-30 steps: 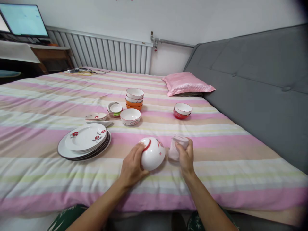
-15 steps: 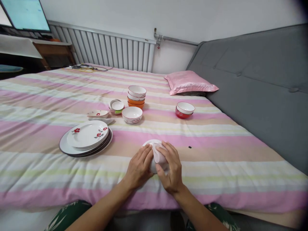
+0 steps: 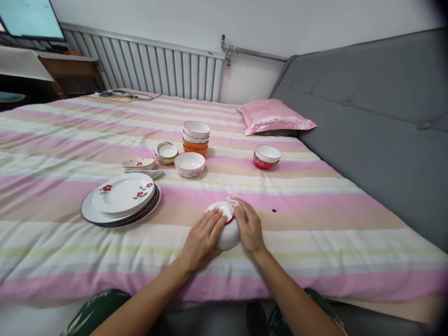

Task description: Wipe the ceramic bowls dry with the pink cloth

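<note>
A white bowl (image 3: 229, 237) with a red ring rests upside down on the striped bedspread near the front edge. My left hand (image 3: 206, 231) is on its left side, fingers laid over the base and gripping it. My right hand (image 3: 249, 226) presses a pale, bunched cloth (image 3: 234, 203) against the bowl's far right side, with the fingers closed on the cloth. Part of the cloth and the bowl's left side are hidden by my hands.
Stacked plates (image 3: 121, 198) lie at left, with small dishes (image 3: 138, 163) and little bowls (image 3: 167, 151) behind. A single bowl (image 3: 189, 165) stands before a bowl stack (image 3: 196, 136). Two nested bowls (image 3: 267, 156), a black chip (image 3: 274, 210) and a pink pillow (image 3: 275, 115) are at right.
My right hand has slid the cloth from the near right side of the bowl to its far edge, uncovering the red ring. My left hand keeps its hold.
</note>
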`<action>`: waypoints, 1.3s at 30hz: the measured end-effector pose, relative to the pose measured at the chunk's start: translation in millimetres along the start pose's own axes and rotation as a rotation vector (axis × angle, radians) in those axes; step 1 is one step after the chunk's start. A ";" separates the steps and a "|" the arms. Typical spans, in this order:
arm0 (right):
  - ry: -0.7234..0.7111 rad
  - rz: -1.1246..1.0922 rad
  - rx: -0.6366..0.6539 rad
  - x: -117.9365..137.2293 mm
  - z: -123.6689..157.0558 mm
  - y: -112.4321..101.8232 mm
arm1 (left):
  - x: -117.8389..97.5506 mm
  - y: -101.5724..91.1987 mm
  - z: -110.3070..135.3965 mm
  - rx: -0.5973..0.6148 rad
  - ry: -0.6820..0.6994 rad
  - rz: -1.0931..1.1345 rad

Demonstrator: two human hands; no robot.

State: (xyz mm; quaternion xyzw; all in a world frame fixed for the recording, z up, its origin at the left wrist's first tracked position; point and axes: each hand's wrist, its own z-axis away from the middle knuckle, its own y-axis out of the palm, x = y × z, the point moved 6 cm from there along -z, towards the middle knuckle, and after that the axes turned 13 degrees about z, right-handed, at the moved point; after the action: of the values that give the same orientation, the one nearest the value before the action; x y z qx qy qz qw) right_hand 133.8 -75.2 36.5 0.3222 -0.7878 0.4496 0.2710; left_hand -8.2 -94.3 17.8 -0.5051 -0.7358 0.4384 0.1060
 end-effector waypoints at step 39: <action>-0.409 0.282 -0.071 41.8 29.3 3.5 | 11.6 -24.7 1.3 -0.305 -0.253 0.099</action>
State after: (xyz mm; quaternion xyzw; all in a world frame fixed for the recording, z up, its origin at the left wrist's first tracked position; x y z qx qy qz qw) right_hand 100.2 -110.7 51.4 0.2838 -0.8787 0.3804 0.0517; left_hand -30.4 -87.9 32.2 -0.4917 -0.7755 0.3865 -0.0864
